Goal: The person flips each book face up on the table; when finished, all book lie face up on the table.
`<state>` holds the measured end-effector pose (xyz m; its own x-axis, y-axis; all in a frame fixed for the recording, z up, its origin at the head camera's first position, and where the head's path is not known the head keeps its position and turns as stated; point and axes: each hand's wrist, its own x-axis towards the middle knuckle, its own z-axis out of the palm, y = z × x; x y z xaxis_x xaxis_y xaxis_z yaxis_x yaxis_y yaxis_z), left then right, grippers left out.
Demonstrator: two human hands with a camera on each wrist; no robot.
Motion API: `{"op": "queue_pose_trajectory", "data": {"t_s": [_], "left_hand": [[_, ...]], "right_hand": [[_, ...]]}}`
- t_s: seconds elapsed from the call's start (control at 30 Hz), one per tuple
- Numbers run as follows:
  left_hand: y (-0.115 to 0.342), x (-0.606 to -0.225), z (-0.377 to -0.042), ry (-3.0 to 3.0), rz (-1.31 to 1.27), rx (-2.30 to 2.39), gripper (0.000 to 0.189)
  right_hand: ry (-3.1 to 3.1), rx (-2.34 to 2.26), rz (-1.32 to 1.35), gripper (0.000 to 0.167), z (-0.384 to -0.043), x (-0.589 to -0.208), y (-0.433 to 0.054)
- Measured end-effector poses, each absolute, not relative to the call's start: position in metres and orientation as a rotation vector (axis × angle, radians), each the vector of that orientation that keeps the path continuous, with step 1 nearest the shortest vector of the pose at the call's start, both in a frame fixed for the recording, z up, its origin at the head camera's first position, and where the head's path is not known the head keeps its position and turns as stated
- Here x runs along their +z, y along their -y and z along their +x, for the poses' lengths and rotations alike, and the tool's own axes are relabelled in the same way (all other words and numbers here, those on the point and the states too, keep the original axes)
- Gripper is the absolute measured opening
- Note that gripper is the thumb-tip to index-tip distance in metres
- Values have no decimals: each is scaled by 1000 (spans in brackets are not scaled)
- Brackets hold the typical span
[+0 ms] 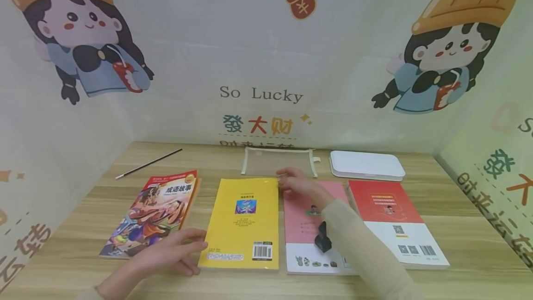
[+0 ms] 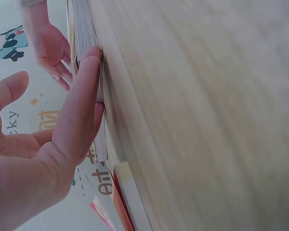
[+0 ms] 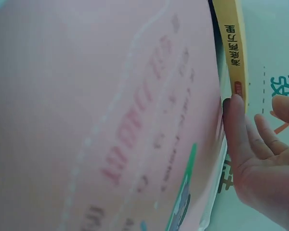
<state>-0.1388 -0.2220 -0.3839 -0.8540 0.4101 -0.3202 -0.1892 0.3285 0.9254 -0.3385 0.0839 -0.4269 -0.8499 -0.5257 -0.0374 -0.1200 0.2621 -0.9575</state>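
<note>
A yellow book (image 1: 245, 221) lies back cover up on the wooden table, its barcode at the near right corner. My left hand (image 1: 170, 250) is at its lower left edge, and in the left wrist view extended fingers (image 2: 79, 101) lie along the page edges. At the far right corner is my right hand (image 1: 303, 185), reaching over a pink-and-white book (image 1: 300, 253). The right wrist view shows a fingertip (image 3: 237, 103) against the end of the yellow book's spine (image 3: 235, 53). My right forearm covers part of the pink book.
To the left lies a colourful storybook (image 1: 154, 212), with a thin dark stick (image 1: 150, 163) behind it. A red-and-white book (image 1: 395, 221) lies on the right. Along the back are a mesh pouch (image 1: 270, 163) and a white case (image 1: 366, 165), before a printed cloth backdrop (image 1: 187, 59).
</note>
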Motion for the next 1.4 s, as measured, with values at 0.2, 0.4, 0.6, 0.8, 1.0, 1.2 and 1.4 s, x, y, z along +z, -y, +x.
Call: {"op": "queue_pose_trajectory", "data": {"t_s": [0.2, 0.4, 0.6, 0.8, 1.0, 1.2, 1.4], "left_hand": [[222, -381, -139, -2114, 200, 1542, 63], [223, -381, -141, -2125, 202, 1543, 69], [224, -383, -144, -2124, 173, 1536, 71], [224, -383, -145, -2108, 169, 1534, 72], [226, -384, -146, -2078, 211, 1532, 70], [231, -387, -146, -2040, 323, 1553, 52], [234, -389, -147, -1897, 447, 1636, 53]], "right_hand": [[-2155, -1740, -471, 46, -312, -389, -79], [-2083, -1844, -302, 49, -305, -379, -72], [-2092, -1881, -232, 51, -304, -377, -65], [-2028, -1985, -330, 44, -302, -376, -66], [-1945, -2101, -466, 38, -301, -375, -71], [-1897, -2154, -493, 41, -300, -375, -75], [-1882, -2196, -421, 37, -300, -379, -80]]}}
